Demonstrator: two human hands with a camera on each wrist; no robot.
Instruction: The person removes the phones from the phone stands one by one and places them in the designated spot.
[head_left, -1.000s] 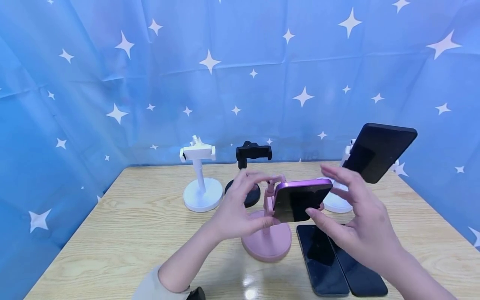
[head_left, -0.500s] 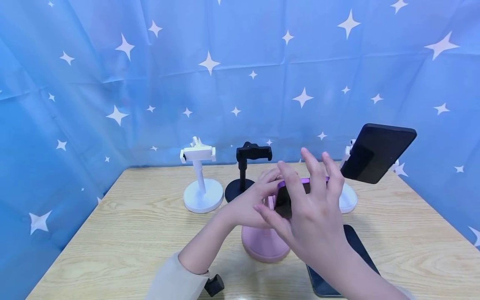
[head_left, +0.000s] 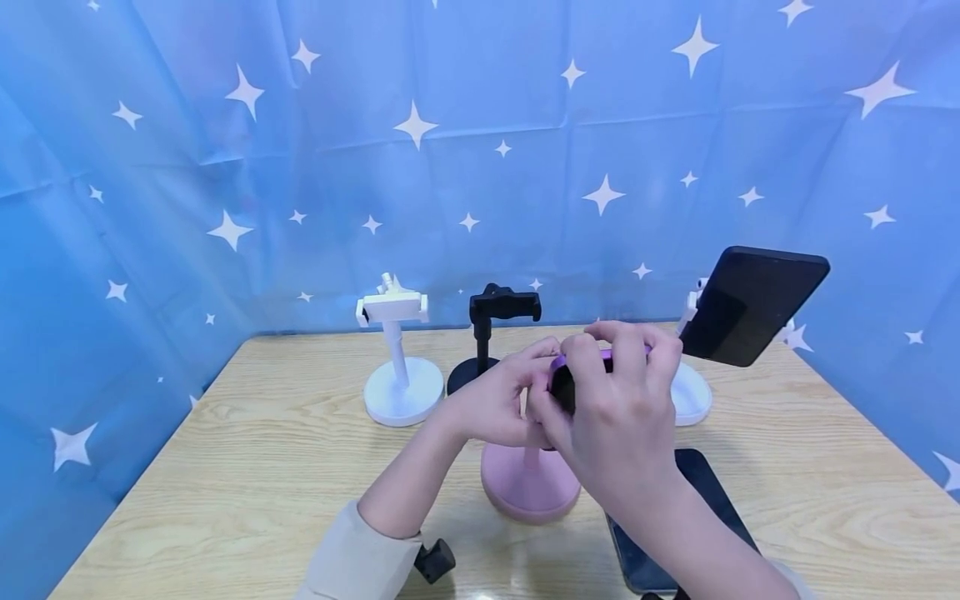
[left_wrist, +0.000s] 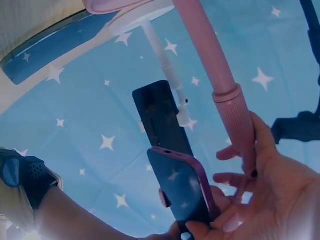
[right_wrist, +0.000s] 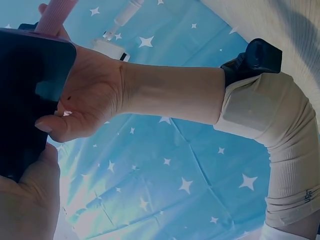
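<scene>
A smartphone (left_wrist: 182, 185) with a purple edge sits in the holder of a pink phone stand (head_left: 531, 487), sideways above its round base. My left hand (head_left: 498, 404) grips the head of the stand from the left, fingers curled by the ribbed top of the pole (left_wrist: 235, 117), thumb at the phone's edge. From the front my right hand (head_left: 618, 408) holds the phone, fingers bent over its top edge and thumb at its left end. In the head view it hides most of the screen. The phone's dark face fills the left side of the right wrist view.
Behind stand a white phone stand (head_left: 403, 392) and a black one (head_left: 506, 304). At the back right, another white stand (head_left: 690, 396) carries a tilted black phone (head_left: 753, 307). Dark phones (head_left: 712, 492) lie on the wooden table (head_left: 262, 467), partly under my right forearm.
My right hand has come left across the phone, and its fingers have bent down onto the top edge. My left hand has shifted slightly right at the stand's head.
</scene>
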